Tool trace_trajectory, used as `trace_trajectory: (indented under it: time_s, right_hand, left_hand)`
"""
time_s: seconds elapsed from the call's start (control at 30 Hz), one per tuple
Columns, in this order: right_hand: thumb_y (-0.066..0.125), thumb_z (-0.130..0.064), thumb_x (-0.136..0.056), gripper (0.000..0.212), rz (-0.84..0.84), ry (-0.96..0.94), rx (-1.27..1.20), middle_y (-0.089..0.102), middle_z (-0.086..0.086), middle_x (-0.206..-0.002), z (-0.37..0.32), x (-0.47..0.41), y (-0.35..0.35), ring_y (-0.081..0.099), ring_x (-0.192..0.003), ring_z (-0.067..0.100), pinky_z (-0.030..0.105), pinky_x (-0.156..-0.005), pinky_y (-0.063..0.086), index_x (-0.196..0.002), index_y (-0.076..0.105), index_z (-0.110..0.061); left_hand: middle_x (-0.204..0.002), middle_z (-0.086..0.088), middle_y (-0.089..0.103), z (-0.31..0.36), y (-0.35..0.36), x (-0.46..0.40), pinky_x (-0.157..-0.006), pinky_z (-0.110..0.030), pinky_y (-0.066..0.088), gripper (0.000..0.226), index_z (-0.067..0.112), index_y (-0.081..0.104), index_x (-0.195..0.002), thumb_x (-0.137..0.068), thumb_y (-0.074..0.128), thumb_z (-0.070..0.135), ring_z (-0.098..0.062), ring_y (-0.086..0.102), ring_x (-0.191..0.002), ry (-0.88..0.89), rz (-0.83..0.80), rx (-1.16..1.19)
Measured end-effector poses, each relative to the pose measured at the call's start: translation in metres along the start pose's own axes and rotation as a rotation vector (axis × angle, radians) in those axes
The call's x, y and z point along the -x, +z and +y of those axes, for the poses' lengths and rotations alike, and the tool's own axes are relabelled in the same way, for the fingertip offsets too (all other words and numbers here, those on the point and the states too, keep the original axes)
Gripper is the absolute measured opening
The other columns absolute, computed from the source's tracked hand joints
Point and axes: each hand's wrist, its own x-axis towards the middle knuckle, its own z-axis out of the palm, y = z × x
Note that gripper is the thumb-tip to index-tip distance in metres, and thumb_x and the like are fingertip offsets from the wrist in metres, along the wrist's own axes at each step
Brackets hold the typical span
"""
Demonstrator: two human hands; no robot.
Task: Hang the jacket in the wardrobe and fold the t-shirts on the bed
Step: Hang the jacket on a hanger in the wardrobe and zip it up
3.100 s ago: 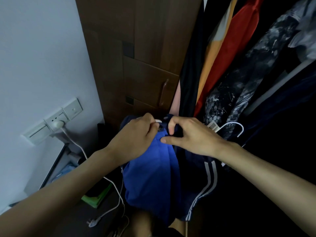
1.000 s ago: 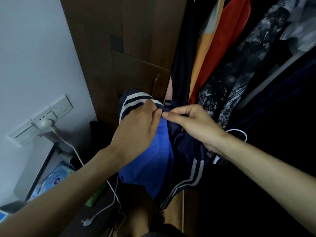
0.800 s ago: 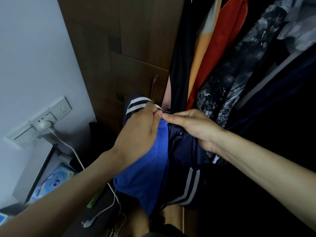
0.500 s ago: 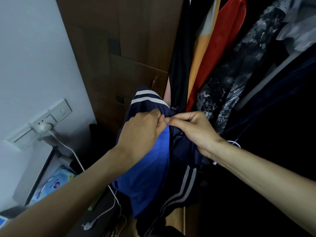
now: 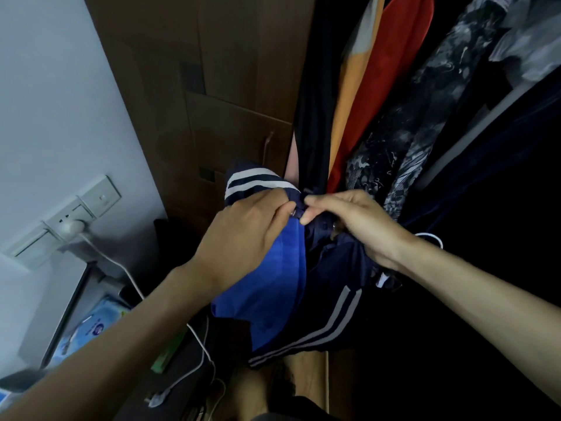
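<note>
Wardrobe steady, both hands still pinching jacket

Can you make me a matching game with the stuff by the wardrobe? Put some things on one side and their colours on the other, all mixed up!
Things:
1. jacket that both hands pinch
2. wall socket plate
3. wardrobe door
4. hanging garment between the orange one and the patterned one

Colours:
A. brown
B. red
C. navy and bright blue with pale stripes
D. white

Right pairs: 1-C, 2-D, 3-A, 4-B.

The left hand and the right hand meet at the top of the jacket.
</note>
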Motion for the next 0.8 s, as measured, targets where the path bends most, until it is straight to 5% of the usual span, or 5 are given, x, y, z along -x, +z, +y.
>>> trace_trajectory:
  time_s: [0.13,0.3,0.47,0.6,0.8]
  right_hand:
    - [0.075,-0.004,-0.086,0.021,-0.121,-0.114,0.199,0.073,-0.004,-0.100,-0.006,-0.003,-0.009,0.067,-0.094,0.009,0.024,-0.089,0.051,-0.103,0.071,-0.015]
    - [0.080,-0.013,-0.085,0.025,-0.200,-0.239,0.386,0.076,-0.006,-0.106,-0.005,-0.003,-0.003,0.067,-0.090,-0.004,0.012,-0.079,0.046,-0.109,0.074,-0.018]
    - [0.073,-0.013,-0.087,0.015,0.016,-0.362,0.444,0.071,-0.012,-0.078,0.009,-0.002,0.011,0.062,-0.068,0.000,0.022,-0.066,0.047,-0.089,0.077,-0.027]
    - [0.068,-0.035,-0.088,0.009,0.048,-0.349,0.466,0.074,-0.013,-0.083,0.020,-0.004,0.012,0.068,-0.062,0.021,0.042,-0.059,0.055,-0.087,0.076,-0.032]
    - [0.071,-0.019,-0.086,0.012,0.114,-0.338,0.529,0.073,-0.009,-0.076,0.019,0.000,0.017,0.048,-0.040,0.005,0.019,-0.046,0.035,-0.078,0.074,-0.028]
  left_hand:
    - [-0.090,0.022,0.042,-0.009,-0.017,-0.009,-0.063,-0.038,0.052,0.021,0.033,0.048,-0.101,-0.105,0.029,0.041,-0.003,0.050,-0.075,0.145,-0.138,-0.078]
    - [-0.083,0.013,0.045,-0.012,-0.028,-0.018,-0.056,-0.027,0.050,0.026,0.025,0.057,-0.093,-0.108,0.038,0.036,-0.004,0.055,-0.062,0.113,-0.258,0.133]
    - [-0.076,0.021,0.056,-0.003,-0.017,-0.006,-0.062,-0.025,0.048,0.026,0.028,0.057,-0.085,-0.105,0.047,0.042,-0.007,0.060,-0.062,-0.081,-0.122,0.265]
    - [-0.094,0.019,0.060,0.013,-0.008,0.016,-0.066,-0.014,0.047,0.038,0.033,0.060,-0.101,-0.085,0.058,0.067,0.001,0.060,-0.080,-0.259,-0.023,0.198]
    - [-0.100,0.017,0.065,0.028,0.001,0.028,-0.062,-0.028,0.055,0.046,0.030,0.061,-0.109,-0.079,0.056,0.064,-0.003,0.063,-0.089,-0.210,0.120,-0.079]
